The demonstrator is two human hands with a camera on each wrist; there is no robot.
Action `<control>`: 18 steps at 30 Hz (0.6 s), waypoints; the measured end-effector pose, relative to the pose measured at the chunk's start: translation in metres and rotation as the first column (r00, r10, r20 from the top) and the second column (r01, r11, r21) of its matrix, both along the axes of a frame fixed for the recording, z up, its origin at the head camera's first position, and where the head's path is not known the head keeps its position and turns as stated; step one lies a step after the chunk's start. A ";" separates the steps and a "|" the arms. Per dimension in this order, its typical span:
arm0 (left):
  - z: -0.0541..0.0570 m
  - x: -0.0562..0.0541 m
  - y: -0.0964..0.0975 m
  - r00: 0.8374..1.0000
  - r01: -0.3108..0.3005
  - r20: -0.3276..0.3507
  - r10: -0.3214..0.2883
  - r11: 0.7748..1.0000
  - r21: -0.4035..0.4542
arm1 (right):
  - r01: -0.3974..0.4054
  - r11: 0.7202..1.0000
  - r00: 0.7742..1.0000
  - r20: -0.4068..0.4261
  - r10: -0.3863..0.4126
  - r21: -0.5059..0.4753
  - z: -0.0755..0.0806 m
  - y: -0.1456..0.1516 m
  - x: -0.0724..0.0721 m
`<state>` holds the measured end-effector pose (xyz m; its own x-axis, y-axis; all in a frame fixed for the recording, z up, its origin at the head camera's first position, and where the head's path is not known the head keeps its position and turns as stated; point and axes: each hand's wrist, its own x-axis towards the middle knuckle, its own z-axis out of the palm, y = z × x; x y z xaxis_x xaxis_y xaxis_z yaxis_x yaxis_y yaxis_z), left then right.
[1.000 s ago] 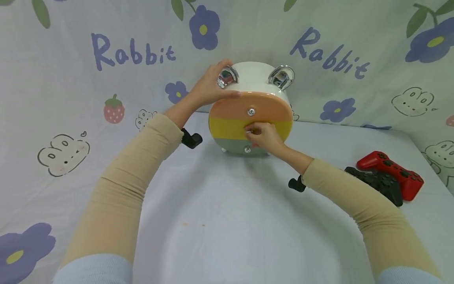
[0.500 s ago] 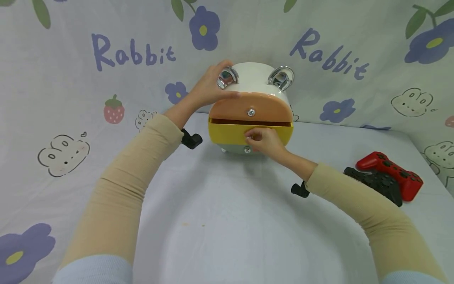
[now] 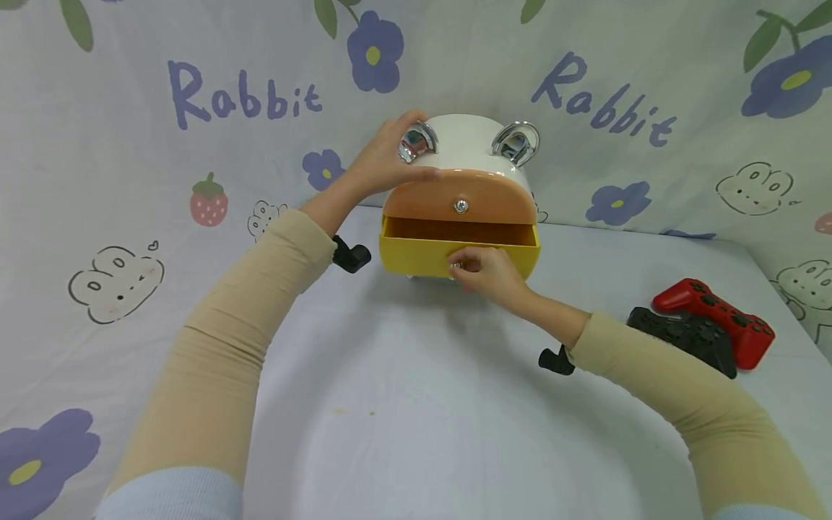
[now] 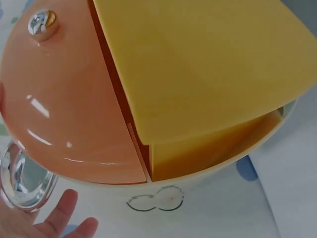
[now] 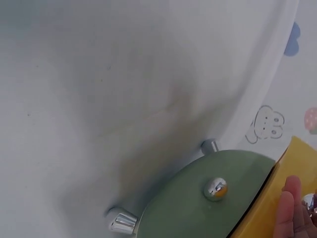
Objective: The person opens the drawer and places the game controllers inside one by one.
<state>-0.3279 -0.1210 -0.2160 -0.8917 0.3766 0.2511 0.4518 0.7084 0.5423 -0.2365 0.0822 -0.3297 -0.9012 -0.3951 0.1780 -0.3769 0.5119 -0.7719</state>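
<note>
A small white cabinet (image 3: 463,141), shaped like a twin-bell alarm clock, stands at the back of the table. Its yellow drawer (image 3: 409,253) is pulled well out, and the visible inside is bare. My right hand (image 3: 494,274) pinches the silver knob (image 5: 309,200) of that drawer. Against the cabinet's upper left, my left hand (image 3: 390,159) holds it steady, thumb along the orange drawer (image 3: 425,201) and fingers around the chrome ear (image 3: 419,139). The orange drawer is closed. Below the yellow one, the green drawer (image 5: 242,171) shows closed in the right wrist view.
A red game controller (image 3: 718,318) and a black one (image 3: 689,334) lie together on the table's right side. A printed cloth (image 3: 468,65) hangs close behind the cabinet. Chrome feet (image 5: 123,221) hold the cabinet off the white tabletop (image 3: 448,419).
The yellow drawer has gone from closed to well open, drawn toward me by my right hand on its knob. My left hand has stayed in place on the cabinet.
</note>
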 end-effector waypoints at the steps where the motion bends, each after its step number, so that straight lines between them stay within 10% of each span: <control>1: 0.000 0.000 0.000 1.000 0.000 0.003 0.000 1.000 0.002 | -0.005 1.000 1.000 0.002 0.005 0.000 0.000 0.000 0.002; 18: 0.002 0.003 0.000 1.000 -0.008 0.028 0.008 1.000 -0.009 | -0.086 0.996 0.996 -0.015 0.086 -0.018 0.001 0.004 0.026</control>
<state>-0.3253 -0.1212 -0.2142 -0.9014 0.3713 0.2228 0.4308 0.7166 0.5485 -0.2100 0.0866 -0.3291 -0.8614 -0.4674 0.1986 -0.4297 0.4624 -0.7756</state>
